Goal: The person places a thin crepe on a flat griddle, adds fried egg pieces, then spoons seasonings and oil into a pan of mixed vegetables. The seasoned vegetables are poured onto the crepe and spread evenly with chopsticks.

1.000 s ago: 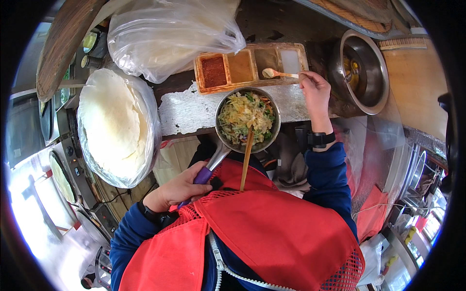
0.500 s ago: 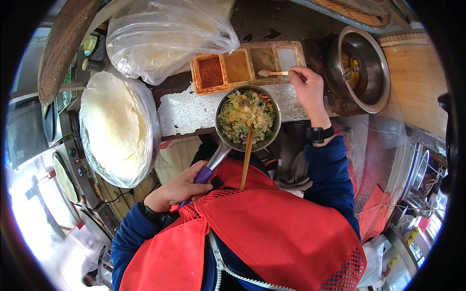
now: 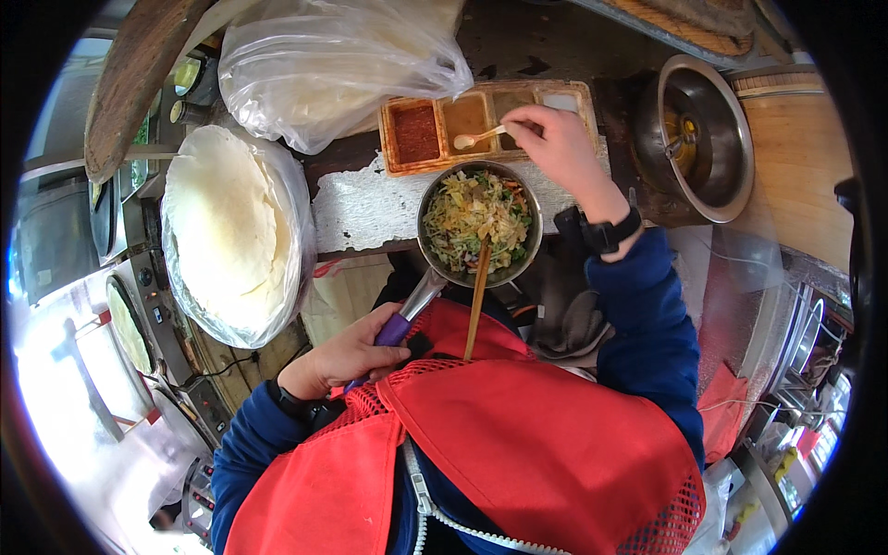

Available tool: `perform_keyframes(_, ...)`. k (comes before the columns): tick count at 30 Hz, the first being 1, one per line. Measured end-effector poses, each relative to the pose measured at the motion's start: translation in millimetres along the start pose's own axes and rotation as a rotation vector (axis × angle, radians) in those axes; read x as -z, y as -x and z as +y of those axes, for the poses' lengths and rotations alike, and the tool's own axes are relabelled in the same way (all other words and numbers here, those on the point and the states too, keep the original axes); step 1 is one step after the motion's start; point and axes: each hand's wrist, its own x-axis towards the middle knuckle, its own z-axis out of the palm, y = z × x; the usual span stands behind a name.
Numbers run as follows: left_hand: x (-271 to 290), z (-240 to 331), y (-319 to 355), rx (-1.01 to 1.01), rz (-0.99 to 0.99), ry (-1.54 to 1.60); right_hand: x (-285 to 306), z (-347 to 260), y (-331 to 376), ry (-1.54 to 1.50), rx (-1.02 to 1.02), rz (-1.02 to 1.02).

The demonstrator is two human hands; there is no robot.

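Observation:
My left hand is wrapped round the purple handle of a small metal pan. Chopped mixed vegetables fill the pan, and a pair of wooden chopsticks leans in them, resting toward my red vest. Between the fingertips of my right hand is a small light-coloured spoon. Its bowl is over the brown-powder compartment of a divided seasoning box. Red flakes lie in the leftmost compartment. My right hand partly covers the two compartments on the right, one of which holds something white.
A stack of pale flat wraps sits in clear plastic at the left. Behind the seasoning box lies another plastic bag. A deep metal pot with yellowish liquid stands at the right, beside a wooden board.
My right hand has moved left along the seasoning box, taking the spoon from the third compartment to the brown powder. The left hand still grips the pan handle.

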Motion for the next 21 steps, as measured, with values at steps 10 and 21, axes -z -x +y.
perform_keyframes(10, -1.1, -5.5, 8.8, 0.021, 0.056, 0.013, -13.8, 18.6, -27.0, -0.047, -0.13, -0.093)
perform_keyframes(21, 1.4, -3.4, 4.4, 0.001, 0.007, 0.006, 33.4, 15.4, 20.5, -0.446, -0.332, 0.005)
